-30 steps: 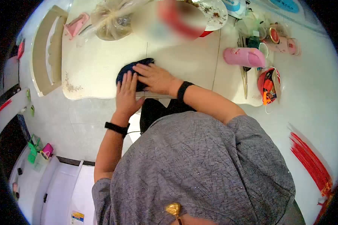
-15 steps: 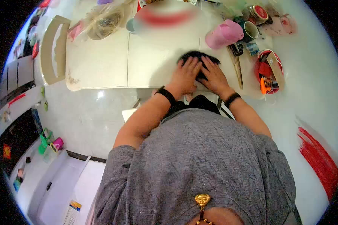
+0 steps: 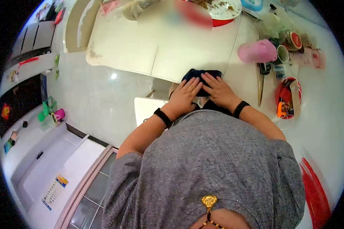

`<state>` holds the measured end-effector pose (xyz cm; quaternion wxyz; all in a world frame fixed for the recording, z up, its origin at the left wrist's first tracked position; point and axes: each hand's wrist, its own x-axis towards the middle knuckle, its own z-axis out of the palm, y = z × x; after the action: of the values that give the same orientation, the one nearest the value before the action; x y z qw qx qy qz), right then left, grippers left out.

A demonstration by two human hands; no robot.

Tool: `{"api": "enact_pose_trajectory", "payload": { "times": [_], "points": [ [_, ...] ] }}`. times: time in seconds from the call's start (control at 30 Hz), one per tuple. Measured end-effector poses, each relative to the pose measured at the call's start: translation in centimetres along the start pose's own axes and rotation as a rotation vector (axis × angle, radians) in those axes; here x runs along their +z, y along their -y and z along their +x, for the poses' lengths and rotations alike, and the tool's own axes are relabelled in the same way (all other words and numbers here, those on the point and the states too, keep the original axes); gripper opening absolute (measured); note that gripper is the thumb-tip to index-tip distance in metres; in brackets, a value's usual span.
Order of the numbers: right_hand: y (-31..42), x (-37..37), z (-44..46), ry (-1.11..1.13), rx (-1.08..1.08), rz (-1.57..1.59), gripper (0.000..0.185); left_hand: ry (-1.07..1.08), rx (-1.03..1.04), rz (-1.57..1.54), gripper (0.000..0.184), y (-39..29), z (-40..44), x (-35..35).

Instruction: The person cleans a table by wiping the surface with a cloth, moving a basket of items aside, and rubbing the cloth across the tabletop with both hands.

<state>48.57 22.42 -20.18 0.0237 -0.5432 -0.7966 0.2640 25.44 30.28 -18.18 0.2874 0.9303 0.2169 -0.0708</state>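
Note:
A dark navy, nearly black piece of folded cloth (image 3: 202,72) lies at the near edge of the cream table. My left hand (image 3: 184,97) rests on its left part, palm down, with the fingers stretched out. On the right part lies my right hand (image 3: 221,91), also flat with its fingers extended and slightly apart. The two hands angle inward, fingertips close together over the cloth. Much of the cloth's near side is hidden beneath them. A black band circles each wrist.
Right of the hands are a pink pitcher (image 3: 257,51), a dark cup (image 3: 282,54), thin sticks (image 3: 260,89) and a red basket (image 3: 299,93) of small items. A plate with food (image 3: 225,8) stands at the back. Below the table's left edge is a white stool seat (image 3: 148,114).
The view has turned, so the table sits tilted and further right items appear lower. The cloth now looks squarer, with more of its far edge showing beyond my fingers. Both hands remain flat on it.

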Motion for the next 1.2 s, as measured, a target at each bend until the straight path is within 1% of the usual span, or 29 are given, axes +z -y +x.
{"api": "enact_pose_trajectory", "payload": {
  "times": [0.13,0.2,0.27,0.3,0.37,0.4,0.43,0.47,0.53,0.63,0.7,0.8,0.87,0.9,1.0,1.03,1.07,1.13,1.2],
  "points": [
    [1.3,-1.1,6.1,-0.025,-0.071,0.013,0.071,0.017,-0.156,-0.014,0.101,3.2,-1.5,-2.3],
    [1.6,-1.7,9.2,-0.058,-0.113,-0.004,0.071,-0.018,-0.178,-0.038,0.102,5.4,-1.9,-3.6],
    [2.1,-2.8,12.7,-0.106,-0.155,0.029,0.070,-0.020,-0.252,-0.042,0.102,8.1,-2.0,-5.3],
    [2.1,-2.3,14.6,-0.112,-0.141,0.009,0.069,-0.038,-0.272,-0.015,0.102,9.6,-2.0,-5.9],
    [2.5,-3.9,19.5,-0.119,-0.146,0.013,0.068,-0.090,-0.307,0.031,0.103,13.2,-1.8,-7.4],
    [2.9,-4.8,23.1,-0.126,-0.150,0.015,0.067,-0.125,-0.326,0.029,0.104,16.2,-1.8,-9.1],
    [2.9,-5.1,25.1,-0.139,-0.149,0.023,0.065,-0.100,-0.353,0.055,0.106,17.5,-1.4,-10.4],
    [2.9,-5.4,26.8,-0.135,-0.153,0.019,0.065,-0.130,-0.352,0.061,0.107,19.1,-1.3,-11.0],
    [2.9,-6.2,30.7,-0.243,-0.190,0.015,0.067,-0.195,-0.368,0.105,0.103,22.4,-0.8,-12.6],
    [2.8,-7.0,35.8,-0.215,-0.137,0.027,0.067,-0.202,-0.432,0.132,0.107,26.9,0.1,-14.3],
    [3.0,-6.9,37.0,-0.220,-0.104,0.052,0.068,-0.157,-0.467,0.143,0.107,28.0,0.9,-15.5],
    [2.9,-6.9,37.0,-0.222,-0.089,0.030,0.067,-0.165,-0.496,0.146,0.106,27.4,1.2,-15.4],
    [3.2,-6.7,36.0,-0.176,-0.013,0.067,0.067,-0.197,-0.511,0.119,0.106,25.9,1.5,-14.3],
    [2.5,-5.9,34.8,-0.279,-0.063,0.051,0.065,-0.229,-0.520,0.095,0.106,24.9,1.9,-13.7],
    [1.3,-6.0,28.9,-0.237,-0.063,0.037,0.066,-0.253,-0.444,0.073,0.104,20.1,2.6,-11.1],
    [0.7,-6.0,26.4,-0.282,-0.104,0.054,0.066,-0.248,-0.420,0.100,0.102,18.3,3.2,-10.2],
    [0.2,-6.0,23.9,-0.287,-0.107,0.040,0.066,-0.215,-0.383,0.059,0.106,16.5,3.6,-9.2],
    [-0.5,-5.8,18.8,-0.195,-0.001,0.057,0.067,-0.167,-0.327,0.001,0.105,12.2,4.6,-8.3],
    [-1.5,-5.1,14.0,-0.174,0.069,0.011,0.070,-0.144,-0.252,-0.006,0.105,8.7,5.9,-6.4]
  ]
}}
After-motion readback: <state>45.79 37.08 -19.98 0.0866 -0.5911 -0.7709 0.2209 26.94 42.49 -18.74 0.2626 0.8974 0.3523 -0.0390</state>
